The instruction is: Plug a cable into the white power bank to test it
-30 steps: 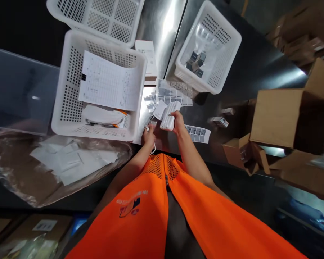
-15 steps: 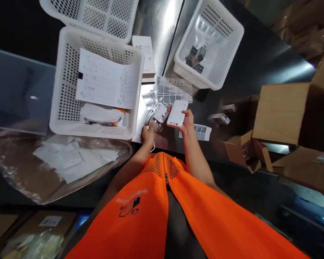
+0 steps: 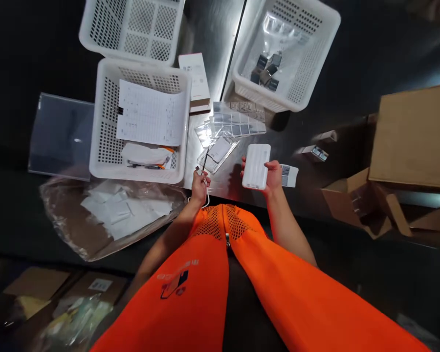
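Observation:
My right hand (image 3: 273,175) is closed around a white power bank (image 3: 255,166), held by its sides with ports at the near end. My left hand (image 3: 199,186) grips a white cable (image 3: 207,196) that loops down beside the wrist. A dark connector sticks out near its fingertips, along with a thin dark strip (image 3: 206,159) whose kind I cannot make out. Just beyond the left fingers lies a clear plastic pack (image 3: 219,149) with a white card in it. Sheets of square labels (image 3: 238,122) lie behind this pack.
White baskets stand on the metal table: one with papers (image 3: 188,112), another with small dark boxes (image 3: 238,80). A white box (image 3: 195,76) lies between them. A label sheet (image 3: 289,176) and small boxes (image 3: 317,152) lie right, near open cartons (image 3: 414,137). Plastic-lined cardboard (image 3: 77,234) holds paper scraps.
My right hand has moved right with the power bank, away from my left hand. The plastic pack between them shows more fully. The whole view has shifted a little.

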### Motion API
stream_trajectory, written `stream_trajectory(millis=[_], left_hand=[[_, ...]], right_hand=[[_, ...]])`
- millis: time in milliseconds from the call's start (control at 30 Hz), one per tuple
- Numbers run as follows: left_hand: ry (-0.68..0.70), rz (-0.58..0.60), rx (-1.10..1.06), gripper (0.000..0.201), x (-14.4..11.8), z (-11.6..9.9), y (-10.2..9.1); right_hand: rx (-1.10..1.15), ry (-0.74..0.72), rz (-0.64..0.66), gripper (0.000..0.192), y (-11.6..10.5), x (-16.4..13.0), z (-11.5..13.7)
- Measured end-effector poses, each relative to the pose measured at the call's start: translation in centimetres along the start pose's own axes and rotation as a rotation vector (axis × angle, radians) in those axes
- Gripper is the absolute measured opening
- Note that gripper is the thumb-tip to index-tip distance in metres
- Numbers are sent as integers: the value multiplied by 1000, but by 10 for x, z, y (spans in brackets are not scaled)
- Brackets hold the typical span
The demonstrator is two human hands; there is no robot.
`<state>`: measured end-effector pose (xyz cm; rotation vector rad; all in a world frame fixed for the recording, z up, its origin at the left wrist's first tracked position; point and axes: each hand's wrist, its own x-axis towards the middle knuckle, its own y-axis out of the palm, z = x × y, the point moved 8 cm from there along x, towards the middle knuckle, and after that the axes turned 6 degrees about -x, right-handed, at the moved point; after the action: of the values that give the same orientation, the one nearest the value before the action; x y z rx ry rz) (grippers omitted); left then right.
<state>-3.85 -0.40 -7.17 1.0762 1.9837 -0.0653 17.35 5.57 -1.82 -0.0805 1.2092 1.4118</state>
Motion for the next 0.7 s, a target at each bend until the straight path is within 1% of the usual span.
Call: stream_trajectory(millis=[133,200,333,433,567,700], left_hand=[[51,168,127,18,-36,-22,5],[82,242,222,22,-54,-29,8],[123,357,403,40,-87,-35,19],[140,409,473,45,-113,-35,33],[106,497,501,51,-148,-34,59],[25,568,544,59,-173,-33,78]], right_hand=[[42,28,57,56,6,-24,-6],[65,52,91,60,11,-33,-8],[139,63,116,67,22,-52,-6],[183,63,118,66,29,-68,-3],[206,49,52,51,31,-81,-2],[232,32,-47,46,27,-82,-1]])
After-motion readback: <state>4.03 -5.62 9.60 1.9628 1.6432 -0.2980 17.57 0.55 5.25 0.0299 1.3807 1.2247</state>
